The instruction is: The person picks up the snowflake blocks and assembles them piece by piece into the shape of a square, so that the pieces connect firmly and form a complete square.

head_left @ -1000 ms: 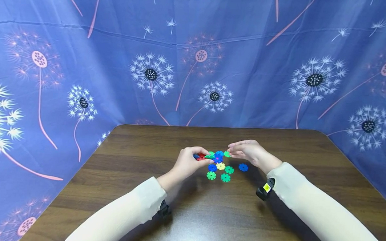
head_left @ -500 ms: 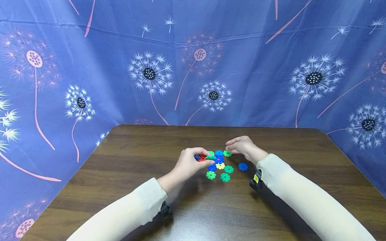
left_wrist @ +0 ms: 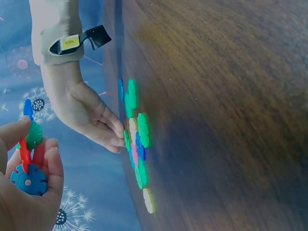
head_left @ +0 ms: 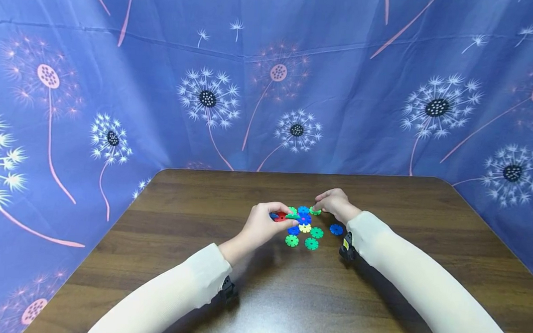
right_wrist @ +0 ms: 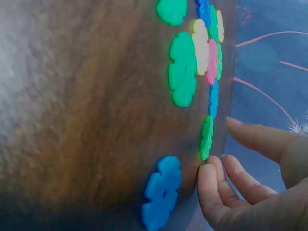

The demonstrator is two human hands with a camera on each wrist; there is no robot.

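In the head view my left hand (head_left: pixel 260 225) pinches a chain of interlocking toy discs above the table. The left wrist view shows this chain as a lower blue disc (left_wrist: pixel 29 180), a red disc (left_wrist: pixel 25 155), a green disc (left_wrist: pixel 34 134) and an upper blue disc (left_wrist: pixel 28 109). At the far side of the scattered discs, my right hand (head_left: pixel 337 204) reaches down to a light green disc (right_wrist: pixel 206 138) lying flat. Its fingertips are at that disc's edge, while the thumb stands apart from the fingers.
More notched discs lie on the wooden table (head_left: pixel 175 262): a yellow disc (head_left: pixel 305 228), a green disc (head_left: pixel 311 244) and several others. A separate blue disc (head_left: pixel 336 229) lies right of the group. A blue dandelion-print cloth (head_left: pixel 341 115) hangs behind the table.
My right hand has moved a little left and down to the light green disc, its fingers drawing inward. My left hand stays nearly in place with its disc chain.
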